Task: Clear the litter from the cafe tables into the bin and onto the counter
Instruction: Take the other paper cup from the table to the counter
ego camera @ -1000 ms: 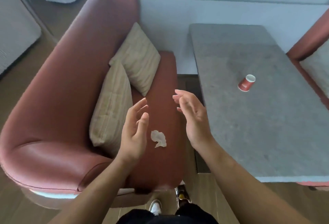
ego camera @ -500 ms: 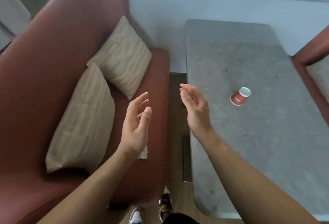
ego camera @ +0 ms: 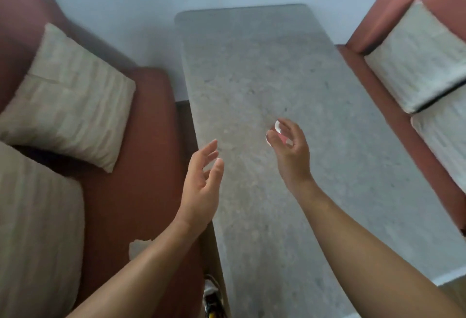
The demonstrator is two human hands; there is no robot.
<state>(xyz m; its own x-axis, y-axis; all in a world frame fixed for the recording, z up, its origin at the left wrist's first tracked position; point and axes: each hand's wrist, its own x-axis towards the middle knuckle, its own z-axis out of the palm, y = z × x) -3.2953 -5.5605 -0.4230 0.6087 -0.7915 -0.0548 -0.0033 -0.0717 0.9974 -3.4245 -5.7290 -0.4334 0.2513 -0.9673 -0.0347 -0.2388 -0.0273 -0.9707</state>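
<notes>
A small red paper cup (ego camera: 277, 127) with a white rim lies on the grey stone table (ego camera: 252, 65), mostly hidden behind my right hand (ego camera: 290, 151). My right hand's fingers and thumb curl around the cup, and only bits of its rim show between them. My left hand (ego camera: 201, 184) hovers open over the table's left edge, holding nothing. A crumpled white tissue (ego camera: 138, 248) lies on the red sofa seat (ego camera: 141, 191) to the left, partly covered by my left forearm.
Two beige cushions (ego camera: 68, 100) lean on the left sofa. A second red sofa (ego camera: 403, 2) with beige cushions (ego camera: 418, 57) stands right of the table. A white wall closes the far end. My shoe (ego camera: 211, 295) shows in the narrow gap below.
The view has swung right, from the left sofa to the table. My right hand has reached forward over the table and closed around the paper cup. My left hand stays open.
</notes>
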